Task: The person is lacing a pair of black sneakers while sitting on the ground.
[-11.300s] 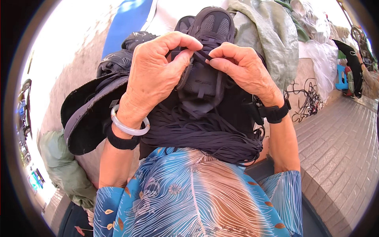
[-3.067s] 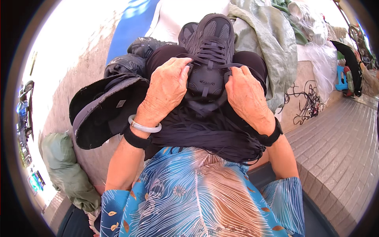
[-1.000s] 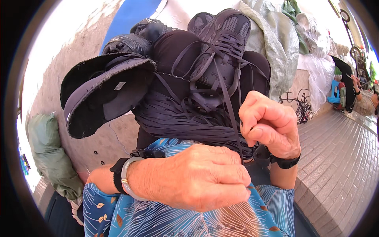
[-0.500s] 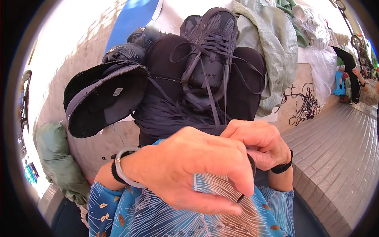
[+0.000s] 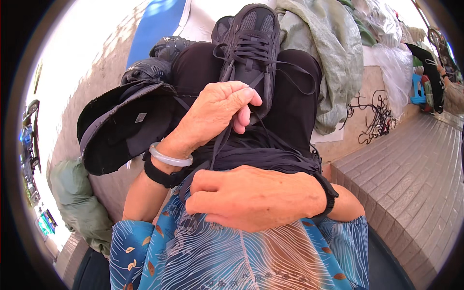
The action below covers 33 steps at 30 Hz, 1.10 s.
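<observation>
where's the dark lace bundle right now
In the head view, the lace bundle lies across the lap, just right of centre, above the right hand in the picture and below the shoe.

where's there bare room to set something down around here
Right: the tiled surface, bordered by tangled cords and the right forearm. Left: concrete ground beyond the green sack, beside the black curved pieces. Crowded: the lap, with shoe, lace bundle, left hand and right hand.

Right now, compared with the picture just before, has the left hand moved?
Yes. Judged against the grey-green sheet, the left hand has moved forward, away from the patterned shirt and toward the dark shoe.
</observation>
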### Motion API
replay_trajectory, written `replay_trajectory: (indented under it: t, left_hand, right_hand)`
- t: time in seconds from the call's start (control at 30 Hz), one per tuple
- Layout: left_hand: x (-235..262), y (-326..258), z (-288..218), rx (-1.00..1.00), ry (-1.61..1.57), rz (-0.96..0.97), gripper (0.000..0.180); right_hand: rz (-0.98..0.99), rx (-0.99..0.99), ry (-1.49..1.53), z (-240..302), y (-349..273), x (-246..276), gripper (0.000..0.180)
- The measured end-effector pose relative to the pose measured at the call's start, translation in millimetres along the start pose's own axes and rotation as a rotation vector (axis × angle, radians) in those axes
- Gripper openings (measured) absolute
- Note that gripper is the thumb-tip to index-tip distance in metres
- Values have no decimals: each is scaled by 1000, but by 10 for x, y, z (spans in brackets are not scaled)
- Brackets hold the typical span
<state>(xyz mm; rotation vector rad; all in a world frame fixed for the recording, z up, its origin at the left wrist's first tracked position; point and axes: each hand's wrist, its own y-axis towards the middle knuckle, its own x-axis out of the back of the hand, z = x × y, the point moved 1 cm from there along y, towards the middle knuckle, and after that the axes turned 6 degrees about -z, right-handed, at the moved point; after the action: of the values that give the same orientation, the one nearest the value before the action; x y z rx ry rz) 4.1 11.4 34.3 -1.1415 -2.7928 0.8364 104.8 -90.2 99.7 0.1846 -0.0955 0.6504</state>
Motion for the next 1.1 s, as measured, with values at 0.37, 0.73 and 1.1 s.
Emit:
replay_trajectory:
  t: [0.37,0.73,1.1]
  left_hand:
    - [172,-226,101,-87,39,-28,28]
    - [185,-244,-9,-187,297,-36,29]
    - [240,-366,-38,-158,331,-7,28]
  right_hand:
    - [-584,379,128,657,-426,330,27]
    - [-307,238,364,796,-613,453,20]
    - [-339,403,414,687,-494,387,29]
